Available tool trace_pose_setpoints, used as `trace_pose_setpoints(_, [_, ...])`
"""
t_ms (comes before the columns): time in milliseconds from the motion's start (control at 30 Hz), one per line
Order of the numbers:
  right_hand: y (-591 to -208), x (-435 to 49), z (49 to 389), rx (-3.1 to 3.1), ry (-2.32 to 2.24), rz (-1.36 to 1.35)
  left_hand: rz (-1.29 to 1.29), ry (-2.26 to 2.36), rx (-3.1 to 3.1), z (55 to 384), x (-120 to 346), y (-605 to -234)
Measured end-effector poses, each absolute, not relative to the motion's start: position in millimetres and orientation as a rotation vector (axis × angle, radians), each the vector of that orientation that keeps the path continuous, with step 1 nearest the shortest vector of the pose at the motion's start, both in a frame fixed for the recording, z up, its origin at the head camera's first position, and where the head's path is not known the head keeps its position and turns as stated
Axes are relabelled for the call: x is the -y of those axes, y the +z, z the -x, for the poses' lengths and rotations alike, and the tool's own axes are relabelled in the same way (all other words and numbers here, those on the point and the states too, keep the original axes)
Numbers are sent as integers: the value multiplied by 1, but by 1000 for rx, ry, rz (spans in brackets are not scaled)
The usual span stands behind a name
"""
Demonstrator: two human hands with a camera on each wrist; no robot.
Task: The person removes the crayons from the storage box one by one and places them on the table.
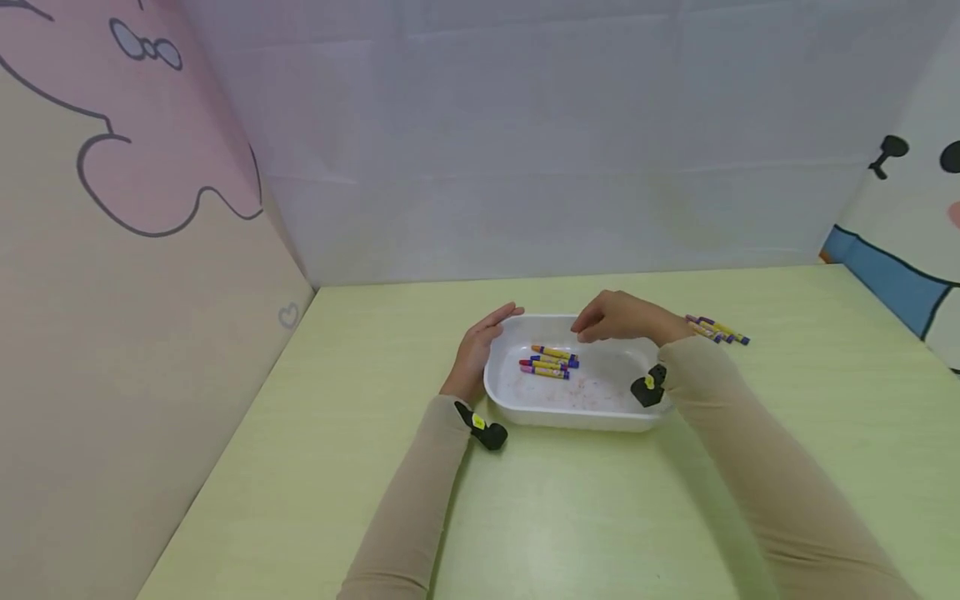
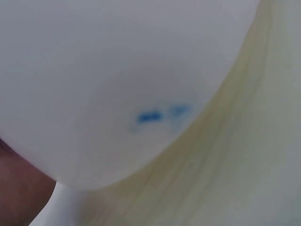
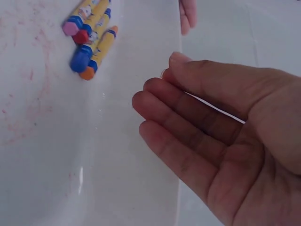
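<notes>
A white rectangular tray [image 1: 577, 417] sits on the table with several crayons in its left half. An orange crayon [image 3: 104, 49], a blue crayon [image 3: 89, 52], a red crayon [image 3: 94, 23] and a pink crayon [image 3: 77, 21] lie close together there, in yellow wrappers. My left hand [image 1: 474, 354] rests along the tray's left end, fingers extended. Above the tray's far rim hovers my right hand [image 1: 618, 318], palm down. In the right wrist view its fingers are loosely bent, thumb near the index fingertip, and nothing shows between them.
On the light green table [image 1: 337, 433], several more crayons [image 1: 720, 330] lie right of the tray, behind my right wrist. Pinkish-red marks streak the tray floor. A white wall [image 1: 525, 167] stands behind, with printed panels at left and right.
</notes>
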State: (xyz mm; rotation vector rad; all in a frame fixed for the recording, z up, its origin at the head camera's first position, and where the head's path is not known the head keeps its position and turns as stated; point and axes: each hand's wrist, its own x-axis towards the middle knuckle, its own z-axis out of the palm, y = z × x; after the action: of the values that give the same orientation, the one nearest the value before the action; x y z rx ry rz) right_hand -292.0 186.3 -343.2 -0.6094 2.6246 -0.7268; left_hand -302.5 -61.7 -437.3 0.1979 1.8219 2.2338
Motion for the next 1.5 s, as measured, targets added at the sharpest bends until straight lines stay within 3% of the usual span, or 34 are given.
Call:
trace_pose_setpoints(633, [-373, -153, 293, -2630, -615, 479, -189, 2244, -1822, 301, 60, -435])
trace_pose_setpoints(1133, [-369, -155, 290, -2635, -592, 547, -207, 2235, -1816, 301, 60, -436])
trace_pose_setpoints(1500, [-341, -174, 282, -2703, -636, 607, -207, 2249, -1818, 300, 61, -435])
